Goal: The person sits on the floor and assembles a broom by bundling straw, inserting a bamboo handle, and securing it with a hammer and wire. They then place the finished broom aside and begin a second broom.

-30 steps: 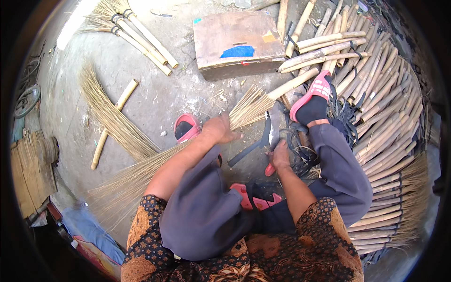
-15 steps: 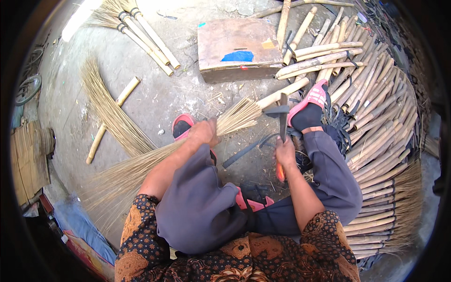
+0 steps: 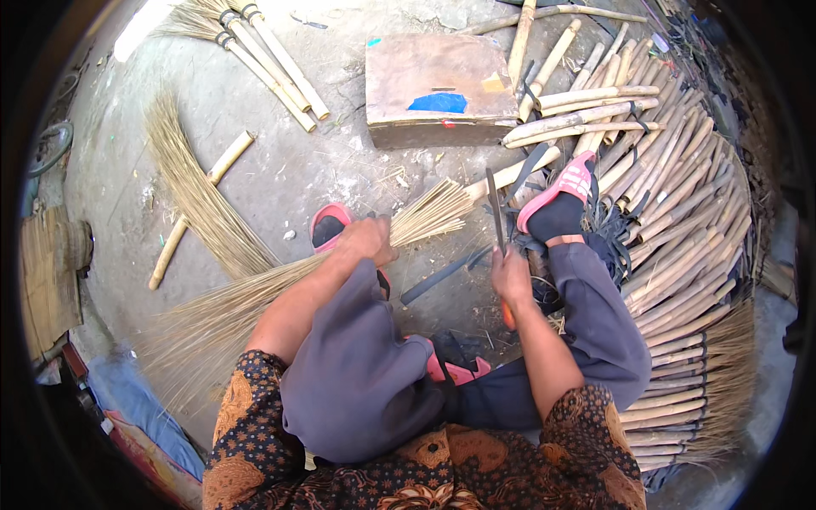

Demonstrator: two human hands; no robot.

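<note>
My left hand is closed around a bundle of thin broom bristles. The cut, pale ends point up and right, while the long fine ends fan out to the lower left beneath my forearm. In my right hand is a knife with an orange handle, its dark blade pointing up and slightly left. The blade stands apart from the bundle, to its right. Just right of the blade is a dark rubber strip. Another dark strip lies on the floor between my hands.
A wooden box stands ahead. Finished brooms lie at the far left, near a loose bristle bundle across a bamboo stick. Many bamboo handles are piled along the right. My feet wear pink sandals.
The knife blade has tilted left and come away from the dark strip that crossed it. My left hand keeps its hold on the bristles.
</note>
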